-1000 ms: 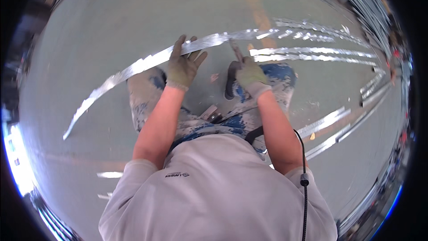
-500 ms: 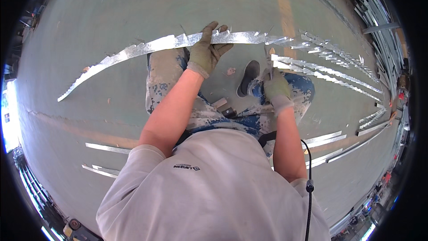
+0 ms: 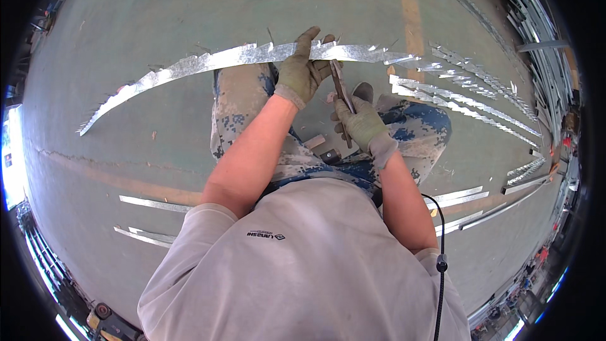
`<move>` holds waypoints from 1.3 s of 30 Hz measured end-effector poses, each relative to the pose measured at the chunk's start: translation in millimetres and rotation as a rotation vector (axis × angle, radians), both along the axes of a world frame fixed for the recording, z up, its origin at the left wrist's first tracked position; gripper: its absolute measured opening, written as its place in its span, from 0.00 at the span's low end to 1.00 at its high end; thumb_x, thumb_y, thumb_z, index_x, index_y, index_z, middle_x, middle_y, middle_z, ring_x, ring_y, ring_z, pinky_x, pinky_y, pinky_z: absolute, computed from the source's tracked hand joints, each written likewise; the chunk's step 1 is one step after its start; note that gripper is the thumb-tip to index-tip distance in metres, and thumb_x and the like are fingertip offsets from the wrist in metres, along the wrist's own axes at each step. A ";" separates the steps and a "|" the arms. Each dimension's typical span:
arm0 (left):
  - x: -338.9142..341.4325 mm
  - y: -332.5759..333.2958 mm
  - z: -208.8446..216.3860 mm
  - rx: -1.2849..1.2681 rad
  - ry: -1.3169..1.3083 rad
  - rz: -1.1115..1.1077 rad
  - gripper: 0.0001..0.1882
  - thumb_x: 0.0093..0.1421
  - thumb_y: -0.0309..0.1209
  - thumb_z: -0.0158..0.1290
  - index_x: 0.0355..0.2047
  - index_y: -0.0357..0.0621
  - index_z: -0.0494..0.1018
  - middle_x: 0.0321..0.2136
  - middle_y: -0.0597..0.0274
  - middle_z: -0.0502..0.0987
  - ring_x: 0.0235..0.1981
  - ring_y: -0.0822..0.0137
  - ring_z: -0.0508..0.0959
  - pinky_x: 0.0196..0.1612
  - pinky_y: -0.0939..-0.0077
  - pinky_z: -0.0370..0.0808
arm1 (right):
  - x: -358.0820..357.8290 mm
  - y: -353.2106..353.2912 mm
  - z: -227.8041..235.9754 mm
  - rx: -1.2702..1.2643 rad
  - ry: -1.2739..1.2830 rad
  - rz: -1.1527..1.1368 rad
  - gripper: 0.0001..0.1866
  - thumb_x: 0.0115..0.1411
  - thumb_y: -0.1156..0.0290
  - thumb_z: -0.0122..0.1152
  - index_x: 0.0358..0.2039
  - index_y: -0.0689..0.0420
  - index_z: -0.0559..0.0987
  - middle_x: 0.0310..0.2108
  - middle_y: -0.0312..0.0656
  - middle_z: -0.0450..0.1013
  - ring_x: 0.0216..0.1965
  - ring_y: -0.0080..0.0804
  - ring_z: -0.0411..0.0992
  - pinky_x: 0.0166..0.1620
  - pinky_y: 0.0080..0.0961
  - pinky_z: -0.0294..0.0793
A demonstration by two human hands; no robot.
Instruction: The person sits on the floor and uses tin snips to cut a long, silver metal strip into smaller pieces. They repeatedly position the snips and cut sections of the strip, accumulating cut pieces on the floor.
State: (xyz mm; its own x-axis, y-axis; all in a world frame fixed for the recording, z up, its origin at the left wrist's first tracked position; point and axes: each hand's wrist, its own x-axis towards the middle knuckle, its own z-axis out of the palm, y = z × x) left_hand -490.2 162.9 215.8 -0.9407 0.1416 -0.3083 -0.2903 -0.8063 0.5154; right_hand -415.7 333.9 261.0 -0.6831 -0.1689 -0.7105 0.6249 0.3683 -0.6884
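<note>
A long, shiny metal strip (image 3: 218, 60) with bent-up tabs along its far edge reaches across in front of my knees. My gloved left hand (image 3: 298, 77) grips it near its middle, fingers over the far edge. In my gloved right hand (image 3: 363, 124) is a long, dark, plier-like metal hand tool (image 3: 341, 88). Its tip meets the near side of the strip just right of my left hand; whether the jaws bite on a tab is too small to tell.
More notched metal strips (image 3: 467, 105) lie on the floor to the right. Flat metal strips (image 3: 151, 203) are at the lower left, others (image 3: 457, 197) at the lower right. A dark block (image 3: 329, 156) sits between my legs. Long metal profiles (image 3: 536, 44) are stacked at the far right.
My right hand has moved left with the tool, bringing its tip from the strip's right part to beside my left hand. My left hand and the strip have shifted slightly.
</note>
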 end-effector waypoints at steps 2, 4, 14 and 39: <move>-0.5 -0.3 0.0 -0.009 -0.001 -0.001 0.30 0.77 0.48 0.43 0.70 0.42 0.58 0.60 0.46 0.74 0.51 0.51 0.83 0.56 0.49 0.85 | -1.0 -1.5 0.0 0.017 0.016 0.010 0.19 0.74 0.52 0.55 0.57 0.50 0.79 0.35 0.38 0.76 0.28 0.24 0.73 0.29 0.25 0.75; -0.9 -0.6 0.0 -0.017 0.001 -0.006 0.30 0.77 0.48 0.44 0.70 0.42 0.58 0.60 0.46 0.74 0.51 0.51 0.83 0.56 0.49 0.85 | -1.9 -3.0 0.6 0.024 0.028 0.011 0.20 0.74 0.51 0.55 0.56 0.50 0.79 0.35 0.38 0.76 0.27 0.24 0.73 0.28 0.25 0.75; -1.7 -1.5 -7.2 0.007 0.029 0.005 0.31 0.75 0.47 0.47 0.69 0.40 0.59 0.60 0.44 0.74 0.53 0.49 0.82 0.57 0.47 0.84 | -2.7 -7.7 2.7 0.041 0.037 -0.025 0.25 0.72 0.47 0.57 0.50 0.58 0.79 0.29 0.39 0.76 0.21 0.23 0.71 0.24 0.25 0.72; -0.3 -4.2 -12.5 0.011 -0.005 0.025 0.26 0.74 0.44 0.51 0.65 0.43 0.64 0.60 0.43 0.73 0.55 0.48 0.81 0.58 0.44 0.83 | 0.8 15.5 -37.3 -0.981 -0.405 -0.286 0.17 0.74 0.58 0.57 0.50 0.59 0.80 0.25 0.35 0.74 0.20 0.26 0.71 0.24 0.24 0.69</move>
State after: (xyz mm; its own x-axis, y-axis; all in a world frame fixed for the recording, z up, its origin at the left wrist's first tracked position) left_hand -490.6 158.8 203.4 -0.9424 0.1220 -0.3114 -0.2728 -0.8190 0.5047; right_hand -414.9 349.4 223.7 -0.5336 -0.6553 -0.5347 0.8457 -0.4215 -0.3275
